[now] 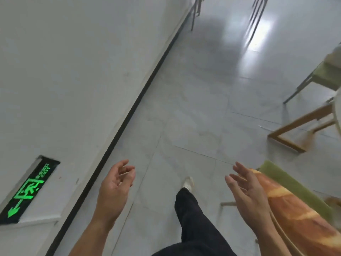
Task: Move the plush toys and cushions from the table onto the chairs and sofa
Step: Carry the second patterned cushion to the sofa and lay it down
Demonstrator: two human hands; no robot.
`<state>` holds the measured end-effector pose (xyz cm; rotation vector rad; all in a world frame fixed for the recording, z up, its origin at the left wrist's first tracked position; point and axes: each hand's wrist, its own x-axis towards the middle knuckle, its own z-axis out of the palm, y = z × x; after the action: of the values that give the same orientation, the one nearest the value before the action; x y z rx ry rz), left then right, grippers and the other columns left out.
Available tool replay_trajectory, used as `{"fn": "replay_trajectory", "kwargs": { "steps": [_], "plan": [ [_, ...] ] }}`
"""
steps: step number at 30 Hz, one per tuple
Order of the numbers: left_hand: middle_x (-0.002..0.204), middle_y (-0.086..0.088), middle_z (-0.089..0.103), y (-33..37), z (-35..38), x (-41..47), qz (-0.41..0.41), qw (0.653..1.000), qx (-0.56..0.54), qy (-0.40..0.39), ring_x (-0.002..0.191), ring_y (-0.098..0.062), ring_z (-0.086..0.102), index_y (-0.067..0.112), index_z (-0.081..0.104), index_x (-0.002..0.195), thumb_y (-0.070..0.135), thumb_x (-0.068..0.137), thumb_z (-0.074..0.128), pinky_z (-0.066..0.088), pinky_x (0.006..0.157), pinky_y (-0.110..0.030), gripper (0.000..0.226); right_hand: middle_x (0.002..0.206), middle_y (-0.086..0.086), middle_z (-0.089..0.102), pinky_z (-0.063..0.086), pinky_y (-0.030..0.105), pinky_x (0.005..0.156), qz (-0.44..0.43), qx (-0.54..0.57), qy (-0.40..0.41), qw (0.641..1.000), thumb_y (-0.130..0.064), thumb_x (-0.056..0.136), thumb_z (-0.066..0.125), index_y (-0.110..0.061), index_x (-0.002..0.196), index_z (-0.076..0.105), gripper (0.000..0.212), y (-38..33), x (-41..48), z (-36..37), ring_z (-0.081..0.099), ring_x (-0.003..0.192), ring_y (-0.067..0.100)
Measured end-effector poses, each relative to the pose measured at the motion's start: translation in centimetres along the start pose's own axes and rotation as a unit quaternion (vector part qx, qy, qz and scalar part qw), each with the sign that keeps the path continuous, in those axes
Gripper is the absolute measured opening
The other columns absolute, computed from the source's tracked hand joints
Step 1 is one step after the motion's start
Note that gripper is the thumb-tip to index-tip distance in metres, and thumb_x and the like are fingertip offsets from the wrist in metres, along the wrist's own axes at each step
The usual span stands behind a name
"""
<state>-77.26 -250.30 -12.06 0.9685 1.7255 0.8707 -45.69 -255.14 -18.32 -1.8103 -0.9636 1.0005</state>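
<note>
Orange bread-shaped cushion lies on the green chair. Left hand and right hand beside it are empty, fingers spread. Likely between loads; next, return to the table.

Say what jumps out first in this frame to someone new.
Two bare open hands, the left hand and right hand, reach forward over the pale tiled floor, holding nothing. Low on the wall at far left glows a green exit sign. At lower right, a bread-shaped cushion lies on a green chair, just behind the right hand.
</note>
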Motion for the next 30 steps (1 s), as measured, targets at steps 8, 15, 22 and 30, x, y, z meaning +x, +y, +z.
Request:
{"fn": "replay_trajectory", "kwargs": {
  "steps": [8,15,22,30],
  "plan": [
    [0.121,0.01,0.066,12.9,8.6,17.9,0.047,0.996,0.047,-0.061,0.115,-0.013,0.064,0.037,0.057,0.126,0.023,0.1,0.06,0.054,0.101,-0.043,0.029,0.136,-0.013,0.057,0.051,0.014,0.081,0.013,0.007,0.017,1.0,-0.029,0.096,0.067,-0.029,0.144,0.048,0.052,-7.2,19.8,1.5,0.059,0.115,-0.003],
    [0.12,0.009,0.067,20.0,12.7,31.8,0.034,0.999,0.019,-0.032,0.115,-0.012,0.064,0.033,0.06,0.126,0.02,0.1,0.061,0.053,0.104,-0.048,0.029,0.135,-0.017,0.057,0.051,0.007,0.078,-0.006,-0.023,-0.017,1.0,-0.027,0.095,0.068,-0.031,0.143,0.048,0.052,-14.2,36.5,3.8,0.06,0.116,-0.004],
    [0.12,0.011,0.066,26.9,19.8,52.0,0.032,0.997,0.018,-0.071,0.113,-0.007,0.064,0.04,0.06,0.118,0.022,0.099,0.062,0.053,0.104,-0.048,0.026,0.141,-0.012,0.056,0.054,0.019,0.092,-0.012,-0.054,0.0,0.998,-0.028,0.095,0.069,-0.025,0.147,0.047,0.056,-20.1,56.2,8.8,0.06,0.116,-0.001],
    [0.124,0.009,0.065,42.8,31.3,71.7,0.09,0.974,0.084,-0.192,0.118,-0.012,0.064,0.038,0.056,0.126,0.026,0.098,0.063,0.053,0.104,-0.048,0.031,0.137,-0.016,0.056,0.049,0.002,0.079,0.017,-0.028,0.098,0.995,-0.03,0.094,0.068,-0.027,0.145,0.048,0.055,-27.3,75.0,6.6,0.06,0.109,-0.014]
  ]
}}
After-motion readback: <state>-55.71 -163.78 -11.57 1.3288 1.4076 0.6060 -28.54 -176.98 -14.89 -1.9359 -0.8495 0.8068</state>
